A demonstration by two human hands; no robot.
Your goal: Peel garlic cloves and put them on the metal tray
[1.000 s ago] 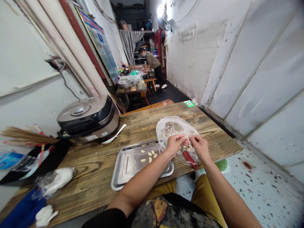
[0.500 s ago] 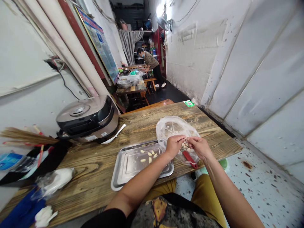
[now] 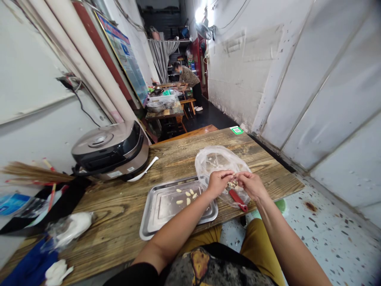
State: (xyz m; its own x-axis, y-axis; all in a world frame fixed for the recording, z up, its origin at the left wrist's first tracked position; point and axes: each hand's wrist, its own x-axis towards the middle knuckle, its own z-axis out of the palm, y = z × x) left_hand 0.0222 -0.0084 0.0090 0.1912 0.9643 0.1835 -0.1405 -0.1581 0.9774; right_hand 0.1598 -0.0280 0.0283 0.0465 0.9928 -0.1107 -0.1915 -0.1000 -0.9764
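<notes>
Above a clear plastic bag (image 3: 214,157), my left hand (image 3: 219,183) and my right hand (image 3: 249,184) meet at the fingertips. Both are closed in a pinch on a small garlic clove (image 3: 234,176), mostly hidden by the fingers. Under them, more garlic cloves (image 3: 231,185) lie on the bag. A red-handled knife (image 3: 238,200) rests on the bag below my right hand; its blade is not clearly visible. To the left, a metal tray (image 3: 149,214) holds several pale peeled cloves (image 3: 188,194), and my left forearm crosses over its right side.
A rice cooker (image 3: 110,147) and a white spoon (image 3: 143,170) are at the table's back left. Tissue in plastic (image 3: 73,230), blue cloth (image 3: 32,262) and a chopstick holder (image 3: 47,198) occupy the left end. A person (image 3: 190,79) bends over a farther table (image 3: 165,114).
My fingertips have shifted slightly while staying together over the bag. The person in the background has moved their feet a little. The cloves on the tray look the same.
</notes>
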